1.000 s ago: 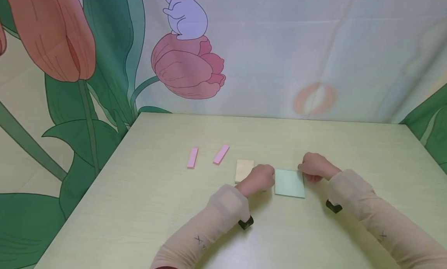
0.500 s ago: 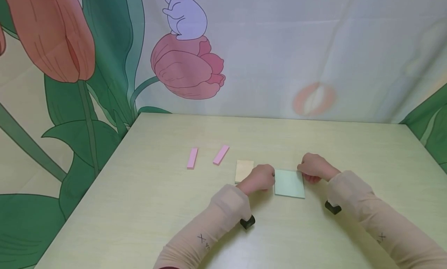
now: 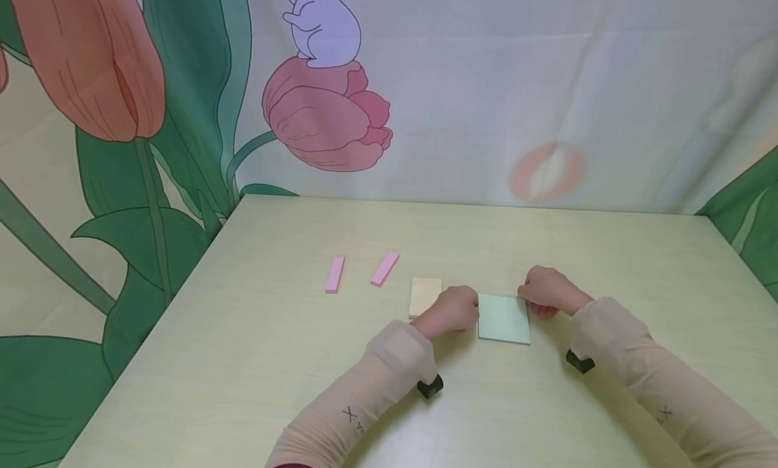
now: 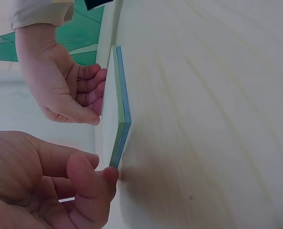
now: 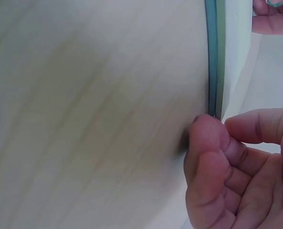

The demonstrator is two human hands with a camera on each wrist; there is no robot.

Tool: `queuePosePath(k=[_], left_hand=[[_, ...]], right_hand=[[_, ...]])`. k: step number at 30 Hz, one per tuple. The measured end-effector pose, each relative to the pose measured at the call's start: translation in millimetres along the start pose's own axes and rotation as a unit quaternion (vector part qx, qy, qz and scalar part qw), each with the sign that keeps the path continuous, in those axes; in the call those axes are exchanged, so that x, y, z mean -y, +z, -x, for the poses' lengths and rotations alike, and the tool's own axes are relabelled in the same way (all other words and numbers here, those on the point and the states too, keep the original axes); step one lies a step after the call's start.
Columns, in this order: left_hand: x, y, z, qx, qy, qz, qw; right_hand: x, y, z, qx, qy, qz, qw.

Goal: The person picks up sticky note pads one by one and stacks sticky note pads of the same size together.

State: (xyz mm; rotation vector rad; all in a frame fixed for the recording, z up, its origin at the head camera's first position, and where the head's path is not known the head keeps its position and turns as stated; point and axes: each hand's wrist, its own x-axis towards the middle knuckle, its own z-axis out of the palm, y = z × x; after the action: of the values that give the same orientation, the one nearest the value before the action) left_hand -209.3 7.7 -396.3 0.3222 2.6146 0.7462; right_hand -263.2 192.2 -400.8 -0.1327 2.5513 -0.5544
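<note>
A pale green square board (image 3: 504,319) lies flat on the table, with a blue board (image 4: 126,105) stacked under it in the left wrist view. My left hand (image 3: 451,310) holds the stack's left edge, its thumb and curled fingertips at the corner. On the opposite side, my right hand (image 3: 550,291) has its thumb and fingertips at the right edge; the right wrist view shows the fingertips meeting the green layer (image 5: 220,57). Just left of my left hand sits a cream rectangular board (image 3: 424,296), partly covered by that hand.
Two pink strips (image 3: 335,274) lie apart on the table, left of the cream board. Behind the pale wooden table (image 3: 243,373) hangs a cloth (image 3: 462,103) printed with tulips and a rabbit. Black wrist cameras (image 3: 430,386) hang under the sleeves.
My left forearm has shifted very slightly to the right since the earliest frame. Both hands stay at the stack's edges, and the boards and strips have not moved.
</note>
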Motion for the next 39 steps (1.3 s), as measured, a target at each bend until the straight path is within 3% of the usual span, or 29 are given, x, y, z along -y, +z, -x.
queuePosePath(k=[12,16,20,24,32,36,39], left_hand=[[1.6,1.3,-0.8,0.000,0.003,-0.008,1.0000],[3.7,-2.6,-0.9,-0.008,0.011,-0.017,0.9998],[7.0,-11.1,1.8,-0.025,0.038,-0.032,0.9984],[12.6,-16.7,4.4,-0.040,0.057,-0.034,0.9969],[26.6,-21.5,8.0,-0.056,0.047,-0.004,0.9973],[29.1,-20.2,8.2,-0.040,0.044,0.002,0.9983],[27.7,-16.9,8.2,-0.011,0.037,0.015,0.9991]], right_hand=[[-3,0,3.0,-0.013,-0.012,0.007,0.9998],[-6,-2,4.5,-0.061,-0.033,0.011,0.9975],[-6,-4,6.5,-0.119,-0.059,0.003,0.9911],[-4,-4,4.9,-0.141,-0.087,-0.036,0.9856],[11,-1,7.9,-0.115,-0.096,-0.108,0.9829],[14,-3,12.7,-0.076,-0.075,-0.114,0.9878],[11,-5,16.0,-0.051,-0.056,-0.110,0.9910]])
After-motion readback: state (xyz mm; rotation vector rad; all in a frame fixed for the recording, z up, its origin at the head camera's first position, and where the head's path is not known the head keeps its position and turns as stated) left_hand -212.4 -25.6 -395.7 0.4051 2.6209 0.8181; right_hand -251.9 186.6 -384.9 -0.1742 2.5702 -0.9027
